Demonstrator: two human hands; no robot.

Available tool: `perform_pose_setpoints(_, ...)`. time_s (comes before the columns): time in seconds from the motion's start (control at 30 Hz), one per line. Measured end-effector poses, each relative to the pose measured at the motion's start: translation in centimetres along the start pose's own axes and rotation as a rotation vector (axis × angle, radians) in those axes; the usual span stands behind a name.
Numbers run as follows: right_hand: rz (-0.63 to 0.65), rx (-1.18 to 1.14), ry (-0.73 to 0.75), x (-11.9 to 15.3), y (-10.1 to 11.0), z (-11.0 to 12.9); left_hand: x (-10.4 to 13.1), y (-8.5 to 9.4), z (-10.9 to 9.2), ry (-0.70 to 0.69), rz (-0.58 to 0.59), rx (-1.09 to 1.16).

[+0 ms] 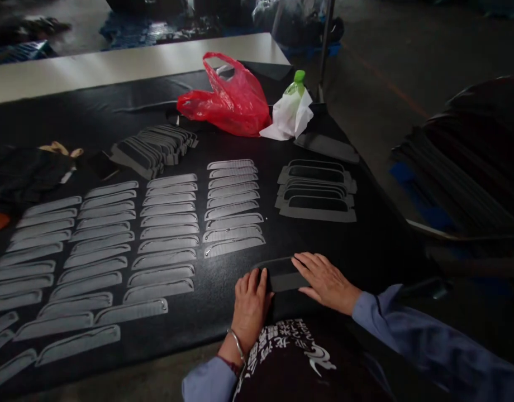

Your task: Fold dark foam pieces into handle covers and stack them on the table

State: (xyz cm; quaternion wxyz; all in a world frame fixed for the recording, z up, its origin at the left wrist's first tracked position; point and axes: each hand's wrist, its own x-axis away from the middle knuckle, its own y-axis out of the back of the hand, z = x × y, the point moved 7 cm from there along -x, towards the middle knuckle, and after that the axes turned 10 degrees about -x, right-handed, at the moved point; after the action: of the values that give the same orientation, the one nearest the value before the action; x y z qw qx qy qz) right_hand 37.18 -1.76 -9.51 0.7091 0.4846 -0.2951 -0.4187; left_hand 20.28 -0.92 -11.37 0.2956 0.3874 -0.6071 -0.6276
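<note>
A dark, flat strip with a curved upper edge [282, 276] lies on the black-covered table in front of me. My left hand [251, 298], with a bangle at the wrist, rests its outstretched fingers at the strip's left end. At the other end, my right hand [326, 282] lies flat with fingers extended over the strip. Both hands press from above rather than gripping. Beyond the right hand is a group of overlapping dark pieces with grey borders [318, 209]. Left of my hands, rows of grey curved strips [234, 245] with shiny edges are laid out.
A red plastic bag [240, 106] and a green-capped bottle wrapped in white [296, 103] stand at the back. A fanned pile of grey pieces [154, 148] sits left of them. Dark cloth [26, 173] lies far left. Stacked dark sheets [462, 167] are beyond the right edge.
</note>
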Motion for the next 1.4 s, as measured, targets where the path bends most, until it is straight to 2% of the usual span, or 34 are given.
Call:
perform_pose_setpoints(0.2,-0.153,0.045,-0.052,2.2,-1.1,-0.2,0.0,0.3,-0.2,-0.003,-0.004,-0.047)
perform_pose_setpoints(0.4,-0.194,0.034,-0.074,2.2,-1.3,-0.3,0.0,0.3,-0.1,0.009,0.010,-0.035)
perform_pose_setpoints(0.63,-0.136,-0.042,-0.122,2.4,-1.7,-0.4,0.5,-0.6,0.0,0.009,0.048,-0.046)
perform_pose_setpoints(0.77,-0.109,-0.056,-0.150,2.1,-1.1,-0.4,0.5,-0.6,0.0,0.023,0.024,-0.028)
perform_pose_setpoints(1.07,0.053,-0.031,-0.016,-2.4,-0.5,-0.1,0.1,0.3,-0.2,0.013,-0.046,0.071)
perform_pose_setpoints(1.2,0.061,-0.011,-0.037,-0.9,0.4,-2.5,0.6,0.7,0.4,0.009,-0.082,0.153)
perform_pose_setpoints(1.33,0.036,0.079,-0.084,2.9,2.7,-7.4,1.9,0.7,2.9,0.132,-0.126,0.162)
perform_pose_setpoints(1.4,-0.002,0.137,-0.107,4.0,4.1,-9.3,2.6,0.6,4.4,0.203,-0.146,0.150)
